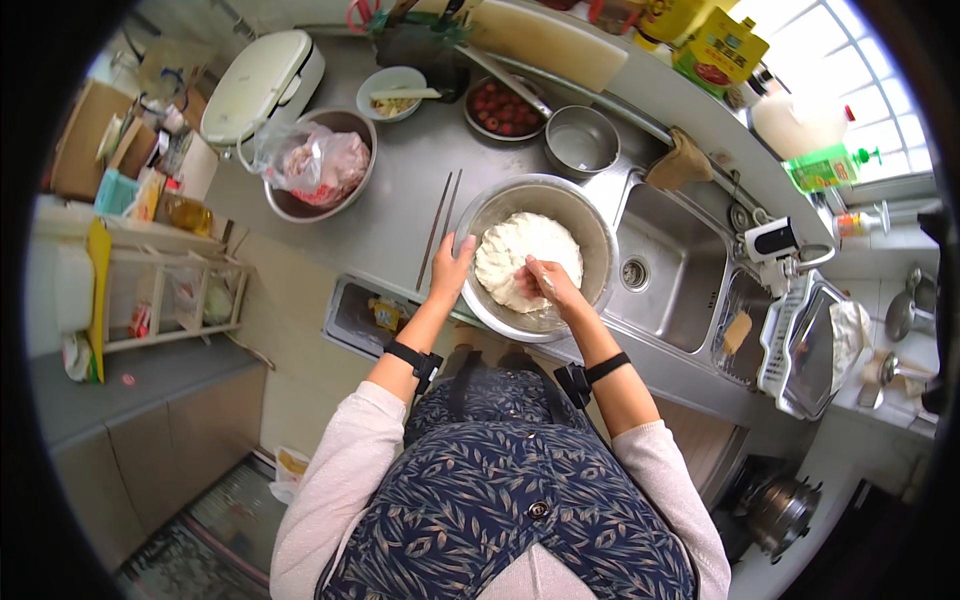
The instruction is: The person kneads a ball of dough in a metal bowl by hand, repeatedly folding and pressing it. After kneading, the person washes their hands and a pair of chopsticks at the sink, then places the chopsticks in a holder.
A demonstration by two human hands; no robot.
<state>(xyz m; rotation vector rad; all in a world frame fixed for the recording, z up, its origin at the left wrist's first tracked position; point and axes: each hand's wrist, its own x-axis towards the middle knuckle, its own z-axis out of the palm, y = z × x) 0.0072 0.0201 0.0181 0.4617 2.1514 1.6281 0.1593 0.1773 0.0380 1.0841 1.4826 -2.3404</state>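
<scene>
A wide metal bowl [606, 247] stands at the counter's front edge with a lump of white dough [530, 240] in it. My left hand [452, 268] grips the bowl's left rim, thumb along the edge. Inside the bowl, my right hand [548, 282] is at the right front of the dough, its fingers curled in against the surface; the fingertips are partly hidden. A pair of chopsticks [440, 225] lies on the counter just left of the bowl.
Behind stand a bowl of red fruit [505, 110], a small metal bowl [583, 140] and a pale bowl [391, 94]. Left is a metal bowl [369, 172] with bagged raw meat [325, 168]. The sink [675, 260] adjoins on the right, with a dish rack [800, 345] beyond.
</scene>
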